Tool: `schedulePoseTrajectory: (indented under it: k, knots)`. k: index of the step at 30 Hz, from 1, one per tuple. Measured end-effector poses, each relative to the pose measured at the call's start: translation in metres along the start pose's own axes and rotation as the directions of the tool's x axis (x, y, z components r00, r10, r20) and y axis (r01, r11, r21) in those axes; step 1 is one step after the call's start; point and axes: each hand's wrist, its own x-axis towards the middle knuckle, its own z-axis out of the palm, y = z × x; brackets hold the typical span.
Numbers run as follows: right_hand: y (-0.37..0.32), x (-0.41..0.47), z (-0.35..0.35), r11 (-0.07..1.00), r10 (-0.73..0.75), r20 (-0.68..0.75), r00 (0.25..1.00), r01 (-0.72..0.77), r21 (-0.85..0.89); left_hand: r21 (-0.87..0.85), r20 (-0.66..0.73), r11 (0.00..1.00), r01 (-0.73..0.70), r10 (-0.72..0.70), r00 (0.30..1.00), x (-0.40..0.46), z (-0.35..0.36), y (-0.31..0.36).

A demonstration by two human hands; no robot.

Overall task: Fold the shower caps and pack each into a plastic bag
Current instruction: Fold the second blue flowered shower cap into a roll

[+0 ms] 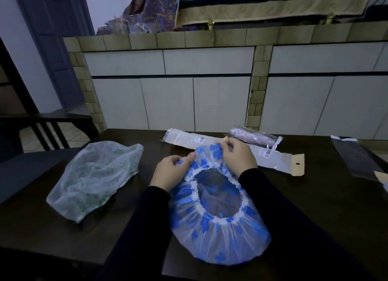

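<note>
The dark brown wooden table (315,207) spreads under everything I am working on, and I place the rest against the clear plastic shower cap with blue flower prints (220,224), which lies on the table right in front of me with its white elastic opening facing up. To the left of that blue cap, apart from it, sits the crumpled pale green translucent shower cap (94,180). Beyond the blue cap lie two long clear plastic bags with barcode labels (279,158), and behind those a clear bag already holding a rolled pink cap (255,137). Far right of the blue cap lies an empty clear plastic sleeve (357,157). My left hand (170,171) pinches the blue cap's far left edge, fingers curled round the plastic. My right hand (239,155) grips the far edge, bunching it between thumb and fingertips.
</note>
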Motion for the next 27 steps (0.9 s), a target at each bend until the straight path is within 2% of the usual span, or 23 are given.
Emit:
schedulePoseTrajectory:
  k: [5,8,10,12,14,17,19,21,23,25,27]
  knots:
    - [0.010,-0.004,0.000,0.969,0.107,-0.111,0.988,-0.128,-0.212,0.022,-0.192,0.992,0.127,-0.121,0.974,0.006,0.003,-0.004]
    - [0.010,-0.003,-0.001,0.962,0.048,-0.082,0.995,-0.068,-0.265,-0.026,-0.154,0.995,0.092,-0.095,0.983,0.004,0.006,-0.002]
    - [0.008,-0.001,-0.003,0.952,-0.119,-0.019,0.993,0.108,-0.287,-0.203,-0.098,0.979,-0.003,-0.018,0.995,0.001,0.005,-0.002]
    - [0.001,-0.001,-0.005,0.931,-0.278,0.014,0.960,0.273,-0.241,-0.302,-0.079,0.947,-0.108,0.088,0.993,0.001,0.004,-0.004]
    - [-0.010,-0.002,-0.003,0.908,-0.359,0.069,0.931,0.366,-0.206,-0.236,-0.081,0.944,-0.231,0.217,0.973,0.002,0.003,-0.008]
    - [-0.021,0.002,0.003,0.873,-0.351,0.247,0.903,0.411,-0.261,-0.013,-0.035,0.914,-0.405,0.404,0.914,0.004,0.006,-0.010]
    - [-0.021,0.005,0.008,0.882,-0.325,0.252,0.911,0.389,-0.267,-0.016,-0.013,0.935,-0.356,0.355,0.935,0.002,0.006,-0.008]
    - [-0.014,0.007,0.013,0.917,-0.302,0.151,0.941,0.331,-0.225,-0.065,-0.006,0.977,-0.203,0.203,0.979,0.004,0.006,-0.010]
    - [-0.003,0.009,0.016,0.961,-0.237,0.039,0.971,0.240,-0.138,-0.041,0.008,0.994,-0.099,0.100,0.995,0.006,0.005,-0.013]
    - [0.006,0.009,0.017,0.990,-0.141,-0.014,0.990,0.141,-0.023,-0.046,0.054,0.996,-0.074,0.076,0.996,0.005,0.007,-0.014]
    - [0.012,0.010,0.014,0.996,-0.091,-0.026,0.995,0.092,0.012,-0.099,0.127,0.994,-0.043,0.055,0.990,0.003,0.008,-0.011]
